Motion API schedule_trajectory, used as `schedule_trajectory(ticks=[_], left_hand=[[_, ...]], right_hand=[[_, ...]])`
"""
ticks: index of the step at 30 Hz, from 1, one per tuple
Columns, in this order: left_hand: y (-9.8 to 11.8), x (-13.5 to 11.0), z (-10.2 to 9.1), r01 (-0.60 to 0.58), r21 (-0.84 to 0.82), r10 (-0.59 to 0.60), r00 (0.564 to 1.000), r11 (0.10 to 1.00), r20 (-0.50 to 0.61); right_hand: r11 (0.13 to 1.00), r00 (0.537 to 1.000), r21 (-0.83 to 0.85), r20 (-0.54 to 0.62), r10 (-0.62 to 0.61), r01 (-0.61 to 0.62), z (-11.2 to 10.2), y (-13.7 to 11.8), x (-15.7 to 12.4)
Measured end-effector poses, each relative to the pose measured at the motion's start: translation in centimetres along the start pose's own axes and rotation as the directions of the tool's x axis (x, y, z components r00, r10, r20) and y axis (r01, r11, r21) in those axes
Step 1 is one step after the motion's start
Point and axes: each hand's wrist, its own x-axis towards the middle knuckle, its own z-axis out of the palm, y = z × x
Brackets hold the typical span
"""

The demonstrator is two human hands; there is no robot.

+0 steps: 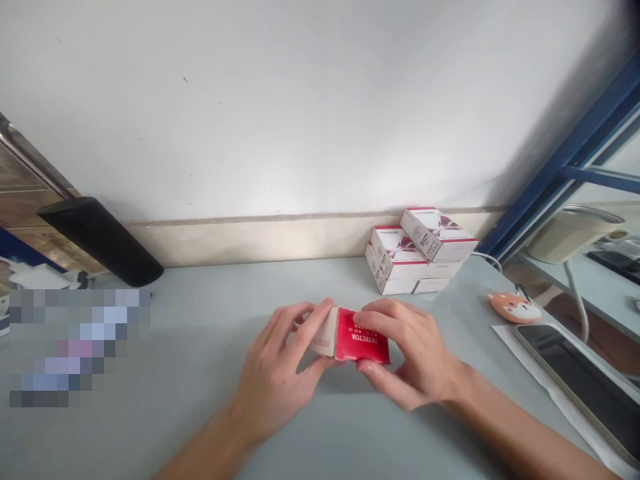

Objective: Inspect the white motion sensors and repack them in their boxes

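Observation:
A small red-and-white cardboard box (357, 337), printed DETECTOR, is held between both hands just over the grey table (200, 300). My left hand (273, 373) grips its white end with the thumb on top and the fingers beneath. My right hand (410, 353) pinches the red face from the other side, fingertips on top and thumb along the lower edge. Part of the box's underside is hidden by my fingers.
Several white-and-red boxes (415, 253) stand stacked against the wall behind. To the right lie a fox-shaped orange pouch (515, 308) and a smartphone (575, 380) on white paper. A black cylinder (100, 240) leans at the left, and a blurred patch (75, 347) covers the table's left side.

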Motion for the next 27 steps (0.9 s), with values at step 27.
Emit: schedule_trajectory(ticks=[27], left_hand=[[-0.51,0.03,0.51,-0.061,0.050,0.065,0.995,0.997,-0.069]], right_hand=[[0.992,0.989,-0.061,0.093,0.115,-0.110,-0.16,0.02,-0.03]])
